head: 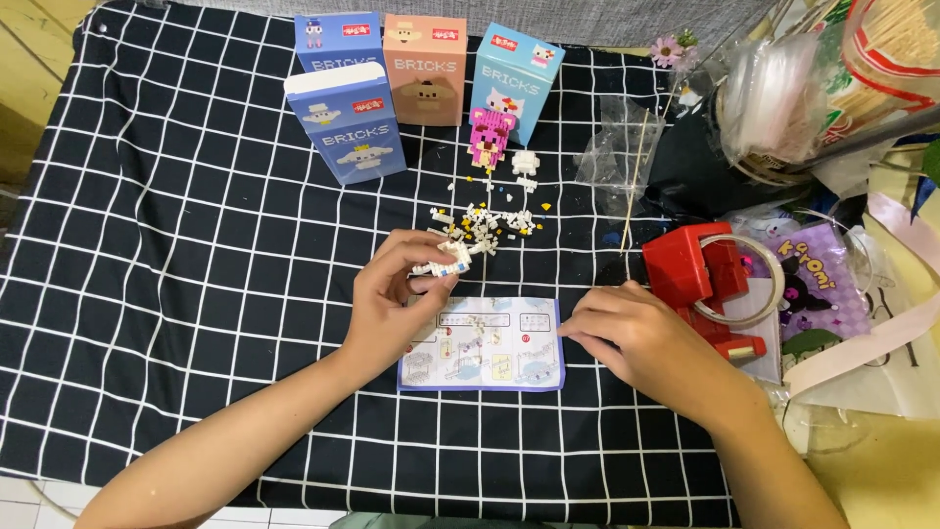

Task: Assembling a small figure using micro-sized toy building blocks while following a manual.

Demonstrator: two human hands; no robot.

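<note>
Head view: a black cloth with a white grid [196, 294] covers the work surface. At its far edge stand four upright cartons: a blue box [345, 122] nearest, a second blue box [338, 41] behind it, a tan box [424, 69] and a light-blue box [514, 80]. At the right lies a heap of clear plastic bags [774, 108], with a smaller clear bag [617, 147] and a thin wooden stick [638, 176] leaning beside it. A red tape dispenser [700, 274] sits just past the right hand, with a purple printed pouch [818, 284] to its right. A pink block figure [490, 135] stands before the light-blue box, with a small white block figure [526, 163] beside it. Loose white and yellow bricks [485, 220] are scattered just beyond the left hand.

An instruction sheet [482, 343] lies flat between the hands, long axis running left to right.

The left hand [392, 309] is raised above the sheet's upper left corner, fingers curled, thumb and fingertips pinching a small white brick assembly [446, 260]. The assembly sits at the fingertips, long axis roughly left to right, its free end pointing towards the loose bricks.

The right hand [636, 338] rests palm down, fingers nearly closed, fingertips touching the sheet's right edge. Whether it holds a brick cannot be told.
</note>
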